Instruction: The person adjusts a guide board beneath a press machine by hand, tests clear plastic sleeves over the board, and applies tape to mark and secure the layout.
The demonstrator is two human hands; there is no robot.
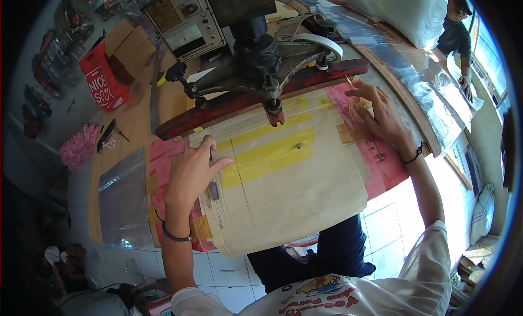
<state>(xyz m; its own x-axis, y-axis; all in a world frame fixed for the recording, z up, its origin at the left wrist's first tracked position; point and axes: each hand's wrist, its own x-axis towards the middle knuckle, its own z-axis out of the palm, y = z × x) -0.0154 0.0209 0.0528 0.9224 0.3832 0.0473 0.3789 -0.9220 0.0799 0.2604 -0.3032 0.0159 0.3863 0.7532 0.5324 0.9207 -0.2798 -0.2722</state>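
The beige paper sheet (294, 199), marked with drawn lines and banded with yellow tape (272, 159), lies on the work surface at the near edge of the bench (132, 125), its lower margin above the seated person's legs. A red-taped backing (389, 174) shows beyond its left and right margins, with brown tape patches (348, 134) at the right. The left hand (190, 174) is at the left margin of the sheet, fingers bent and thumb extended inward; a grey bar (214, 191) lies just below the thumb. Whether this hand grasps the bar cannot be told. The right hand (384, 117) is over the far right corner of the backing, fingers bent, with a thin stick (348, 81) at the fingertips; its grip cannot be confirmed. The red press bar (321, 79) spans the far edge of the sheet beneath a black metal bracket (234, 81). A control box (188, 24) is mounted at the upper left of the press. Toward the bench's left edge are a clear plastic sheet (124, 196), a pink bundle (79, 147) and, farther back, a red printed bag (103, 84) beside an open cardboard box (133, 51).
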